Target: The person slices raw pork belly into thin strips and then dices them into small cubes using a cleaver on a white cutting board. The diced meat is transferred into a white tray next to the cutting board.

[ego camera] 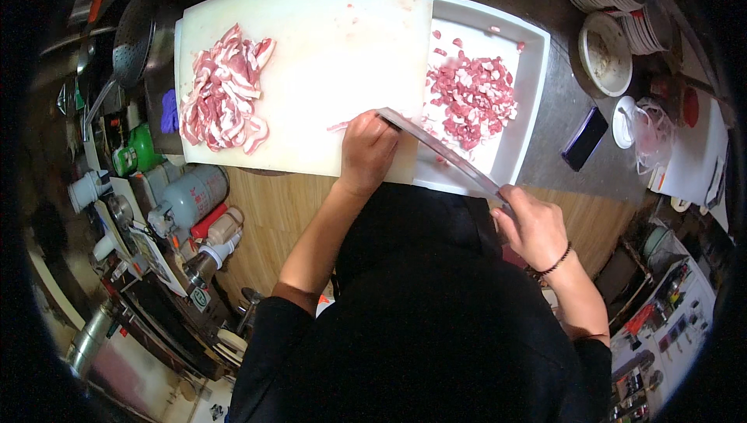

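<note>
My right hand (534, 224) grips the handle end of a long-bladed knife (446, 151). The blade slants up and left across the right edge of a white cutting board (303, 61), its far end against the curled fingers of my left hand (369, 146). From under those fingers pokes a thin strip of raw meat (337, 127); the rest of it is hidden. A heap of sliced fatty raw meat (227, 90) lies at the board's left. Small diced meat pieces (473, 96) are spread in a white plastic tray (537, 78), partly under the board.
Right of the tray, a phone (585, 139) lies on the dark counter near a plastic bag (653, 131), a white bowl (607, 52) and stacked plates (645, 29). At left are a perforated skimmer (133, 38), a purple cloth-like item (169, 111) and a grey gas cylinder (195, 195).
</note>
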`<state>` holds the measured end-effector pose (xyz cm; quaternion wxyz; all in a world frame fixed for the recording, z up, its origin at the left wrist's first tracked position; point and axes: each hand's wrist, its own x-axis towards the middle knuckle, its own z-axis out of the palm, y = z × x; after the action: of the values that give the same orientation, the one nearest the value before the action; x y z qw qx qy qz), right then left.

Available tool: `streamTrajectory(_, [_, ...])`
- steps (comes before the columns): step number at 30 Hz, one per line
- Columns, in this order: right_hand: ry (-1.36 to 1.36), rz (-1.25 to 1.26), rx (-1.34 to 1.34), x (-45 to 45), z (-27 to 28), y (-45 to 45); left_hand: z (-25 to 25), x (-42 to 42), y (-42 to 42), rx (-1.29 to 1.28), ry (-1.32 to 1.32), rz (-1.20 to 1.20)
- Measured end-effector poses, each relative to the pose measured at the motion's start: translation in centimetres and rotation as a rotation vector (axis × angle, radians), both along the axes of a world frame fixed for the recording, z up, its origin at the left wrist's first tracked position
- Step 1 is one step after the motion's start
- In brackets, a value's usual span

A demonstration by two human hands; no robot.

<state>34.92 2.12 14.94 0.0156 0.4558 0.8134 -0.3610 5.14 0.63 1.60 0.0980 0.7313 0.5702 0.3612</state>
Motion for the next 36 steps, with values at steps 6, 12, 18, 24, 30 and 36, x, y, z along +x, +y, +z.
streamTrajectory(6, [0.121, -0.024, 0.015, -6.1, -5.7, 1.8, -0.3, -0.3, -0.4, -0.145, 0.105, 0.018])
streamTrajectory(12, [-0.003, -0.042, -0.071, -1.9, -0.9, 1.0, 0.0, -0.3, 0.1, 0.088, -0.012, 0.089])
streamTrajectory(18, [0.080, 0.006, -0.043, -6.3, -3.9, 2.7, -0.8, -0.7, -0.3, -0.056, 0.053, 0.038])
streamTrajectory(24, [0.054, -0.013, -0.058, -3.8, -1.5, 2.2, -0.1, -1.0, -0.6, 0.013, -0.043, 0.107])
streamTrajectory(30, [0.038, -0.016, -0.087, -5.8, -3.1, 1.7, -0.4, -1.1, -0.6, -0.035, -0.031, 0.080])
streamTrajectory(36, [0.054, -0.019, -0.070, -6.1, -2.9, 2.5, 0.4, -1.6, -0.8, -0.036, -0.045, 0.137])
